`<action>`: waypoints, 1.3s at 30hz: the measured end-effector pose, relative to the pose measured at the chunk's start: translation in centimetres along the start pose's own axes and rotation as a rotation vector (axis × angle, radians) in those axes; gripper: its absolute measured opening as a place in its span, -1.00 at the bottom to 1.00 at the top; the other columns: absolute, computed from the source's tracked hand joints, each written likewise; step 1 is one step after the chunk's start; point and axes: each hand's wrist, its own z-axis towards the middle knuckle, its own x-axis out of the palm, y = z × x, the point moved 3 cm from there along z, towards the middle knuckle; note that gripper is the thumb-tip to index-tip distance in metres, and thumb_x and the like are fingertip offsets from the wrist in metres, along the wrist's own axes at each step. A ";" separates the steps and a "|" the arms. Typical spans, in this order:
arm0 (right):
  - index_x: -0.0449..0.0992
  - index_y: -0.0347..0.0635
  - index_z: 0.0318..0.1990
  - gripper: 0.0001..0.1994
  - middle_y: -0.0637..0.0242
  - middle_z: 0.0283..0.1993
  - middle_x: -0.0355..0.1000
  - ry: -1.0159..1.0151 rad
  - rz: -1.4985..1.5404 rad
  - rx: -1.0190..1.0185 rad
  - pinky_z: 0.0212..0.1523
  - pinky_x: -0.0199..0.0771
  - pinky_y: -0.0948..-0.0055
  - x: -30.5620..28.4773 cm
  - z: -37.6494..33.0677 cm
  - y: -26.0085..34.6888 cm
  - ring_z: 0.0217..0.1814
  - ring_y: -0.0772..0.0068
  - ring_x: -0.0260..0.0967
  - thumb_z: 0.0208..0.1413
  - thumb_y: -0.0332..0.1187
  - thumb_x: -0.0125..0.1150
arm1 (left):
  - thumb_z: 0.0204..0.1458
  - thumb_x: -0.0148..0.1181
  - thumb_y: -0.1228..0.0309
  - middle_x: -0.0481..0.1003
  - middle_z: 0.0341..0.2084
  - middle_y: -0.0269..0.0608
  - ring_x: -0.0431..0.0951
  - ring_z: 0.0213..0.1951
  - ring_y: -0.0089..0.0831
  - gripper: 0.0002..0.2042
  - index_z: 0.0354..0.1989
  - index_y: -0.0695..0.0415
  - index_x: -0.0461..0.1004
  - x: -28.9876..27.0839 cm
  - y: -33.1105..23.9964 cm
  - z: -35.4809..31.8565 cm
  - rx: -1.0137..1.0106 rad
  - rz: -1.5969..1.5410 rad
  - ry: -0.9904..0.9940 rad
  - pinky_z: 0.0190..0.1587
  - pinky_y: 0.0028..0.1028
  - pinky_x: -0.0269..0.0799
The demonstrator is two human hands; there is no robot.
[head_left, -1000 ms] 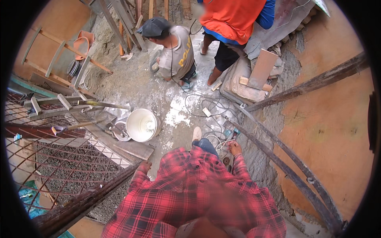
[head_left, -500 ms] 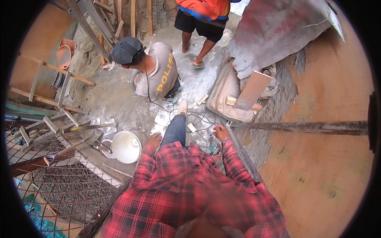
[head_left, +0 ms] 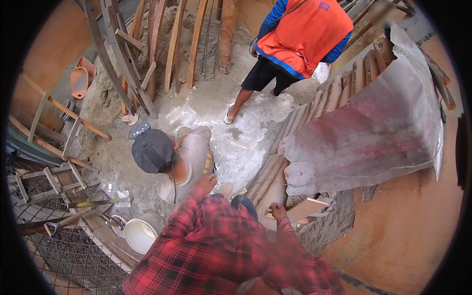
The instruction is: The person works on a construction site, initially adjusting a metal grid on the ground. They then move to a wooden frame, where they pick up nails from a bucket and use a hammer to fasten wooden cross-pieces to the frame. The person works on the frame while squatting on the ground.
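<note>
My left hand [head_left: 206, 183] is held low in front of me, its fingers loosely bent, with nothing seen in it. It is close to the back of a crouching person [head_left: 189, 167] in a grey shirt and dark cap; I cannot tell whether it touches the shirt. My right hand [head_left: 277, 210], also loosely bent and with nothing seen in it, is over a wooden board [head_left: 306, 210] at the end of the stacked sacks [head_left: 275, 189]. Both arms wear red-and-black plaid sleeves.
A stained grey sheet [head_left: 359, 142] covers part of the sacks. Ahead stands a person in an orange vest [head_left: 307, 37]. Planks [head_left: 174, 46] lean at the back left. A white bucket [head_left: 142, 233], a shovel [head_left: 69, 221] and a wooden ladder [head_left: 51, 179] are to the left.
I have moved forward, and the view has tilted ahead, showing more of the sacks and sheet. The crouching person is now nearer my left hand. The person in orange has turned and bent less into view's edge.
</note>
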 end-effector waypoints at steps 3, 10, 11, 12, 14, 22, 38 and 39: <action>0.49 -0.14 -0.18 -0.81 0.32 -0.25 0.50 -0.108 0.178 -0.071 -0.49 0.41 0.50 -2.2 9.1 10.6 -0.38 0.41 0.53 0.24 -0.23 0.08 | 0.15 0.11 0.24 0.57 -0.10 -0.04 0.57 -0.04 -0.25 -0.63 0.06 0.19 0.45 -1.5 -5.5 5.3 0.073 -0.118 0.033 0.03 -0.38 0.43; 0.48 -0.17 -0.21 -0.82 0.31 -0.30 0.51 0.115 -0.230 0.045 -0.45 0.43 0.43 -0.2 29.0 23.5 -0.43 0.41 0.50 0.21 -0.27 0.08 | 0.23 0.07 0.32 0.52 -0.03 -0.07 0.52 0.01 -0.37 -0.63 0.13 0.28 0.36 -2.8 -10.9 17.1 0.021 -0.429 -0.026 0.07 -0.43 0.41; 0.48 -0.19 -0.21 -0.82 0.31 -0.30 0.51 0.150 -0.242 0.064 -0.44 0.44 0.44 0.4 32.0 24.7 -0.42 0.40 0.51 0.21 -0.28 0.09 | 0.23 0.06 0.32 0.53 -0.05 -0.08 0.53 -0.01 -0.38 -0.64 0.13 0.28 0.37 -2.7 -10.8 18.9 -0.012 -0.415 -0.075 0.06 -0.43 0.42; 0.48 -0.20 -0.21 -0.82 0.31 -0.31 0.52 0.188 -0.240 0.068 -0.44 0.45 0.44 1.8 34.7 25.6 -0.42 0.40 0.51 0.20 -0.29 0.09 | 0.20 0.08 0.29 0.55 -0.08 -0.06 0.56 -0.03 -0.34 -0.64 0.09 0.24 0.41 -2.6 -9.6 20.7 -0.035 -0.453 -0.137 0.04 -0.39 0.43; 0.49 -0.21 -0.19 -0.80 0.30 -0.31 0.52 0.282 -0.448 -0.041 -0.43 0.47 0.43 -0.8 42.6 28.5 -0.38 0.40 0.53 0.19 -0.26 0.11 | 0.17 0.09 0.23 0.58 -0.12 -0.03 0.58 -0.07 -0.27 -0.64 0.05 0.18 0.46 -2.9 -10.9 27.7 -0.060 -0.406 -0.173 0.00 -0.33 0.45; 0.53 -0.17 -0.16 -0.74 0.32 -0.28 0.54 -0.071 0.013 0.107 -0.39 0.47 0.45 -8.9 59.3 51.5 -0.36 0.45 0.55 0.16 -0.18 0.13 | 0.17 0.14 0.25 0.58 -0.23 -0.09 0.57 -0.20 -0.35 -0.65 -0.01 0.27 0.48 -15.3 -19.7 51.1 0.019 -0.354 -0.290 -0.08 -0.40 0.47; -0.23 -0.35 0.43 -0.18 0.24 -0.42 0.54 -0.379 -0.212 -0.942 -0.38 0.46 0.47 -43.4 69.1 137.7 -0.55 0.45 0.44 0.23 -0.12 0.09 | 0.10 0.13 0.08 0.57 -0.07 -0.02 0.58 -0.03 -0.10 -0.53 0.07 0.15 0.48 -27.4 -42.0 108.4 0.204 0.492 0.295 0.01 -0.27 0.47; -0.21 -0.36 0.43 -0.18 0.21 -0.37 0.55 -0.457 -0.320 -0.883 -0.35 0.47 0.44 -48.0 71.8 142.7 -0.51 0.41 0.47 0.21 -0.11 0.10 | 0.11 0.14 0.09 0.56 -0.06 -0.01 0.58 -0.02 -0.12 -0.54 0.07 0.16 0.48 -27.2 -46.4 112.6 0.200 0.476 0.245 0.02 -0.28 0.46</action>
